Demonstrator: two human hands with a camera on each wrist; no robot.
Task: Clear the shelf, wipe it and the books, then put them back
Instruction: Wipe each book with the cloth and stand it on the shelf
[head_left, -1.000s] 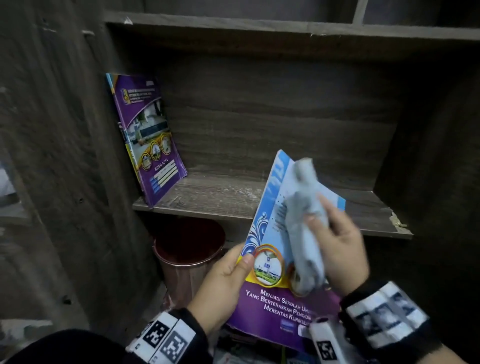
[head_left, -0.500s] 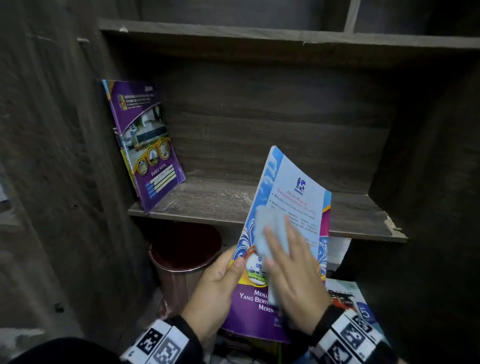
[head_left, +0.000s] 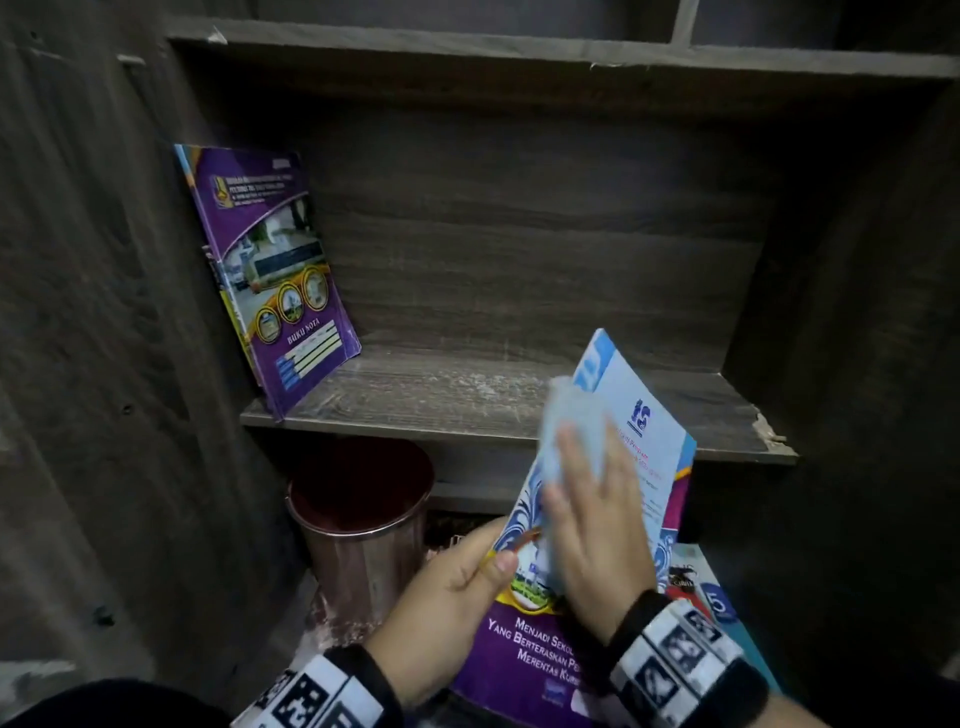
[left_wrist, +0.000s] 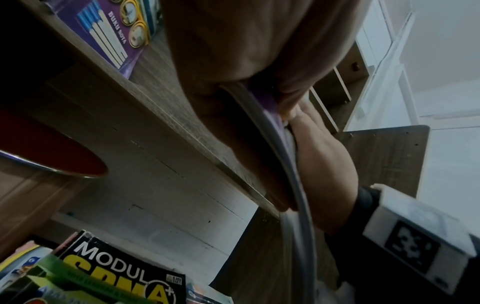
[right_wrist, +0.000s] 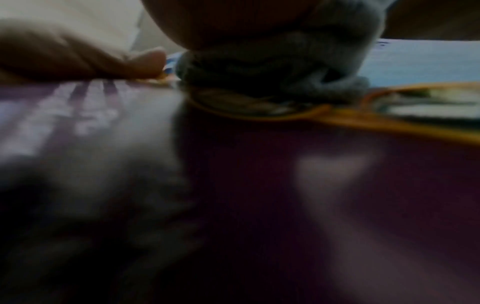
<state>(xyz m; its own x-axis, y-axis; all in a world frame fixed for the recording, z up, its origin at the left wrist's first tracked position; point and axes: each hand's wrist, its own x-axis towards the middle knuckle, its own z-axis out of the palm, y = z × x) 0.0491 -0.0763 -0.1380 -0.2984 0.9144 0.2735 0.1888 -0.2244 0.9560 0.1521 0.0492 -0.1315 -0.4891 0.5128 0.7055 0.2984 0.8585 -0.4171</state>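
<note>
Our left hand (left_wrist: 233, 67) grips a thin book (left_wrist: 272, 131) by its edge, our right hand (left_wrist: 324, 164) beyond it. A purple notebook (left_wrist: 103, 35) stands on the shelf (left_wrist: 161, 115); a bin (left_wrist: 39, 164) and more books (left_wrist: 116, 271) sit below.

Legible text: "BUKU NOTA" on the purple notebook (head_left: 270, 280), "MENJADI SEKOL…" on the held book (head_left: 540, 654), "MODUL" on the black book (left_wrist: 116, 273) at lower left.

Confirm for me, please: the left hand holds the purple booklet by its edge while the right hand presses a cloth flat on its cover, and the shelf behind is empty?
Not quite: the shelf is not empty. The head view shows a purple notebook leaning at its left end. The left hand, booklet, right hand and cloth are as stated.
</note>
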